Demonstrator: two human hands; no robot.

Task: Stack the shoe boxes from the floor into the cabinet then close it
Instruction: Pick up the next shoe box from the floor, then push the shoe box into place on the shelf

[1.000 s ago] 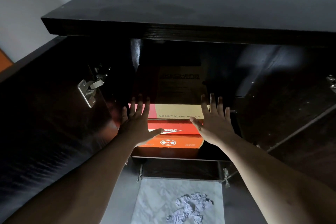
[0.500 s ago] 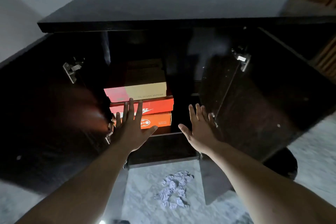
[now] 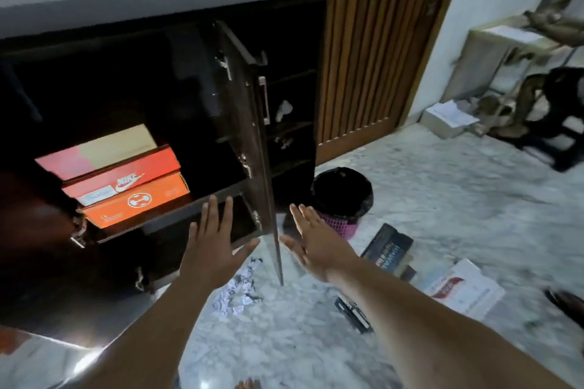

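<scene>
Shoe boxes sit stacked three high on the cabinet shelf, up and left of my left hand. My right hand hovers beside the door edge between them; both hands flat, fingers spread, holding nothing.

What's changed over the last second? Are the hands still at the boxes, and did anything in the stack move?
Both hands have pulled back out of the cabinet: the left hand and right hand now hover open either side of the right door's edge, holding nothing. The view has swung right, bringing the floor and a black bin into sight. The three stacked shoe boxes sit as before, and the doors remain open.
</scene>
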